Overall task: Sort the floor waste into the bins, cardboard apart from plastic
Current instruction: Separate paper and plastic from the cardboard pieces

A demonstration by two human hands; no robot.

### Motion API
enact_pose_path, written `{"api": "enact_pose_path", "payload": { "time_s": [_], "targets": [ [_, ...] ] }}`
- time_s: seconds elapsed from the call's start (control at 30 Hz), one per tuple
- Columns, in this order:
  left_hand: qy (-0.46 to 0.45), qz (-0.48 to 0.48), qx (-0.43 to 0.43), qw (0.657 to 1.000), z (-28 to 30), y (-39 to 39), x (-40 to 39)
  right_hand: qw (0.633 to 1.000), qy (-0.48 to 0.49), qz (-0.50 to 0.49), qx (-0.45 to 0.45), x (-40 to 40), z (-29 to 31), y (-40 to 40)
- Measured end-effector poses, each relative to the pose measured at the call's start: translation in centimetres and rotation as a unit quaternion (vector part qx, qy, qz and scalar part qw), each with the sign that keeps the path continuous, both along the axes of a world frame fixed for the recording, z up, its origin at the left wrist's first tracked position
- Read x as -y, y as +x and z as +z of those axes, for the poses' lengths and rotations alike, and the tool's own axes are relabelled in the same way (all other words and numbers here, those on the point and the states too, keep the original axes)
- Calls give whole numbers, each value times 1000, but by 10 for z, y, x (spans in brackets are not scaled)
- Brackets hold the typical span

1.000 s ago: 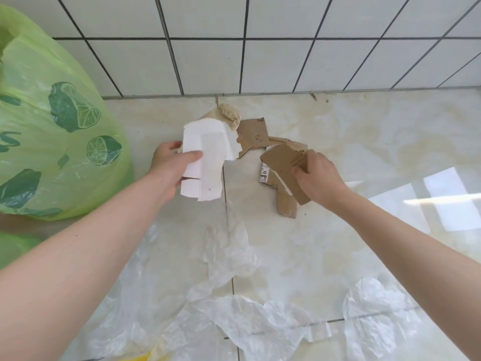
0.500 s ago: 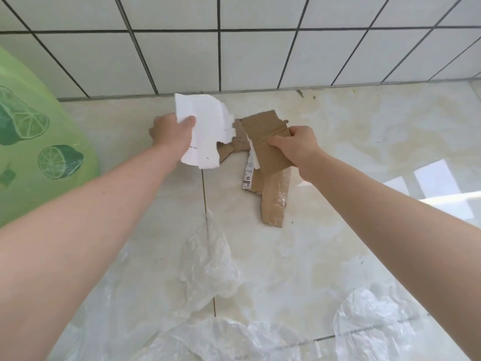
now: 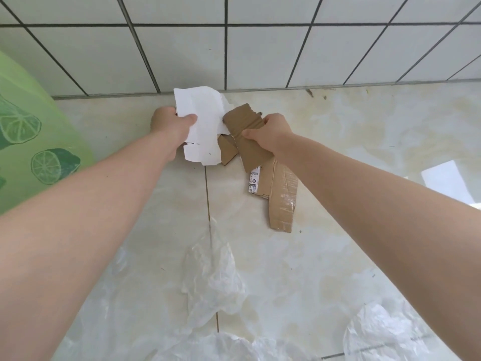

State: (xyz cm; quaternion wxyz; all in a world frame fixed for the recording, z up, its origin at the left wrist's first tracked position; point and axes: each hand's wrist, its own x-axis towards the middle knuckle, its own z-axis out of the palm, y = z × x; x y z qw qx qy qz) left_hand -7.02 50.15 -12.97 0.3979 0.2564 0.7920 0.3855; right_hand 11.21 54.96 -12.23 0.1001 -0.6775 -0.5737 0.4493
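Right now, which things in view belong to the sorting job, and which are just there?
Part of the job:
white card piece, held by left hand
brown cardboard, held by right hand
taped cardboard strip on the floor
clear plastic film on the floor
green lemon-print bag

Just there:
tiled wall
floor

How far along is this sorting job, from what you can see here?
Early on. Nothing visibly sorted yet; no bin contents show, only a green lemon-print bag at the left. In hand: the left hand holds white card, the right hand brown cardboard. Left: a taped cardboard piece and clear plastic film on the floor.
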Motion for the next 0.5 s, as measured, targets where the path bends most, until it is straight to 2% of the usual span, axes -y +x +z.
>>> {"api": "enact_pose_path", "payload": {
  "time_s": [0.07, 0.17, 0.3, 0.5],
  "targets": [
    [-5, 10, 2, 1000, -4, -1, 0, 999, 8, 22, 34, -1, 1, -5],
    [-4, 17, 13, 1000, -8, -1, 3, 999, -14, 17, 39, -1, 2, -9],
    [15, 37, 46, 998, -7, 1, 5, 1000, -23, -6, 20, 2, 3, -11],
    [59, 123, 96, 986, -3, -11, 18, 995, -16, -69, -64, 3, 8, -5]
  ]
}}
